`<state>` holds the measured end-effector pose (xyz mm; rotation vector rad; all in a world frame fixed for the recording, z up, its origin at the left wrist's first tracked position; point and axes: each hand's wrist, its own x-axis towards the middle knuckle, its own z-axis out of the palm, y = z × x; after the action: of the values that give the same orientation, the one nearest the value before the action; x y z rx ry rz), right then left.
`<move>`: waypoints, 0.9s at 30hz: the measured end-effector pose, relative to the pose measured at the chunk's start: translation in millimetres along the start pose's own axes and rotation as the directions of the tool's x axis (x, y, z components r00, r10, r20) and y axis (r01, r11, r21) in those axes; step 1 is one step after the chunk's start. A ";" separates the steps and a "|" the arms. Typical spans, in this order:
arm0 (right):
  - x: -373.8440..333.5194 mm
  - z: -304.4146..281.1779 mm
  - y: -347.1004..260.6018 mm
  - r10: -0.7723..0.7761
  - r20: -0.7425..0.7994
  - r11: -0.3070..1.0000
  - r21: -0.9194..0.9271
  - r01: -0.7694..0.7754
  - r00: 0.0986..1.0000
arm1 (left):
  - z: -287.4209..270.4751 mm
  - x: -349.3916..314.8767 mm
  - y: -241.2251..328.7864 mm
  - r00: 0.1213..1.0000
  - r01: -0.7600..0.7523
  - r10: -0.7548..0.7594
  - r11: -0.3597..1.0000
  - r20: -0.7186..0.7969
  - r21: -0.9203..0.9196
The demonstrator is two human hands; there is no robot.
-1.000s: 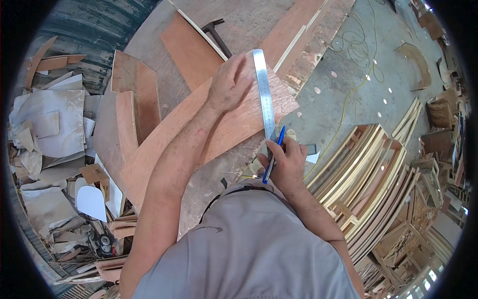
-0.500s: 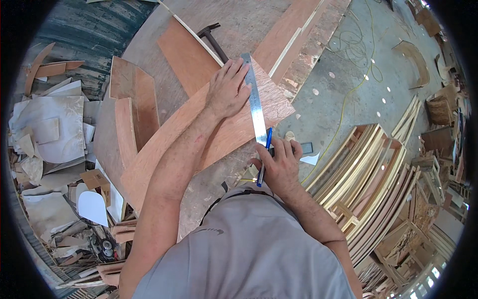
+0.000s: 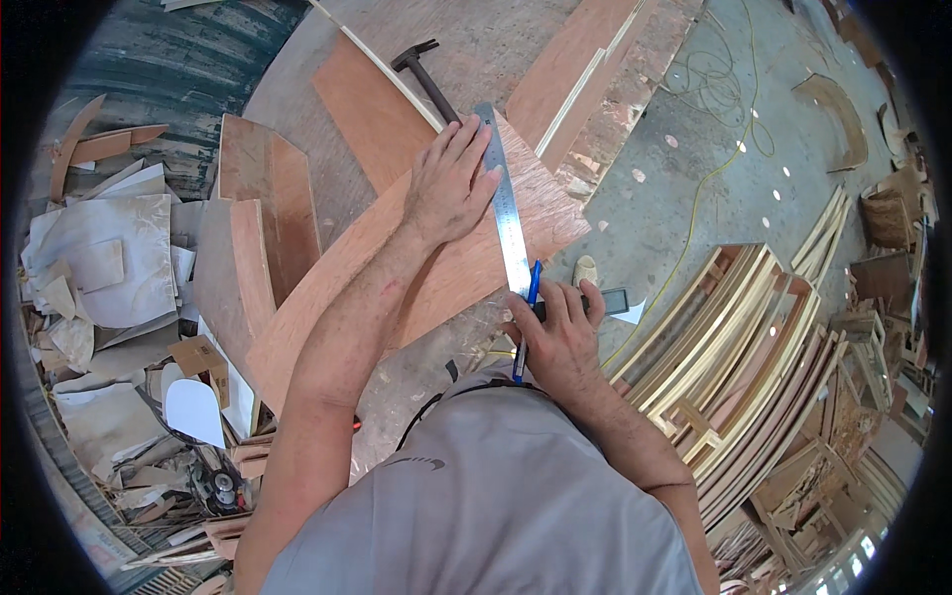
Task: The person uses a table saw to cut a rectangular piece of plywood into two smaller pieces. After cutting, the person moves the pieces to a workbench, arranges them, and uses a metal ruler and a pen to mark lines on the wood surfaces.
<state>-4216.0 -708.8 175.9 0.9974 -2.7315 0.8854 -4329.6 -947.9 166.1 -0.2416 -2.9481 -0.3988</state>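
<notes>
A curved plywood panel [image 3: 446, 288] lies on the work table, its wide end to the right. My left hand [image 3: 448, 188] rests flat on it, fingers stretched out, fingertips against the upper part of a try square's steel blade [image 3: 508, 213]. Near the panel's front edge my right hand [image 3: 560, 332] is closed round a blue pen [image 3: 520, 359], with the blade's lower end at its thumb. The square's dark handle [image 3: 615, 301] sticks out past the right fingers, crosswise to the blade; the hand hides the rest of it.
A hammer [image 3: 428, 81] lies beyond my left hand, beside a thin wood strip [image 3: 372, 61] and other plywood pieces [image 3: 278, 188]. Curved wooden frames [image 3: 714, 347] are stacked at the right. A yellow cord [image 3: 694, 218] runs over the floor. Offcuts [image 3: 99, 248] are heaped at the left.
The view has shifted slightly. My right hand and the pen sit a little lower; the left hand keeps its place on the panel beside the blade.
</notes>
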 end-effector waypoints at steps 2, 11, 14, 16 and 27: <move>1.5 -1.1 0.1 0.006 0.008 1.000 0.012 -0.006 1.000 | 0.4 0.1 -0.2 1.000 -0.001 0.001 1.000 -0.001 0.010; 2.9 -1.9 3.2 0.002 0.010 1.000 0.010 -0.002 1.000 | -2.9 1.6 3.1 1.000 -0.008 0.008 1.000 0.007 0.005; 2.6 -1.7 3.2 0.008 0.007 1.000 0.009 -0.008 1.000 | -4.2 1.6 3.3 1.000 -0.005 0.004 1.000 0.019 0.008; 3.3 -1.9 3.5 0.009 0.003 1.000 0.009 -0.009 1.000 | -7.1 2.3 4.8 0.999 0.003 -0.004 1.000 0.033 0.011; -0.4 -24.8 5.5 0.009 -0.057 0.999 -0.044 -0.012 0.998 | -10.7 10.3 -11.1 0.986 -0.020 0.026 0.999 0.164 -0.041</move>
<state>-4221.5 -691.4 193.6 0.9363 -2.6988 0.8374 -4340.3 -959.9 175.4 -0.3284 -3.0975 -0.4546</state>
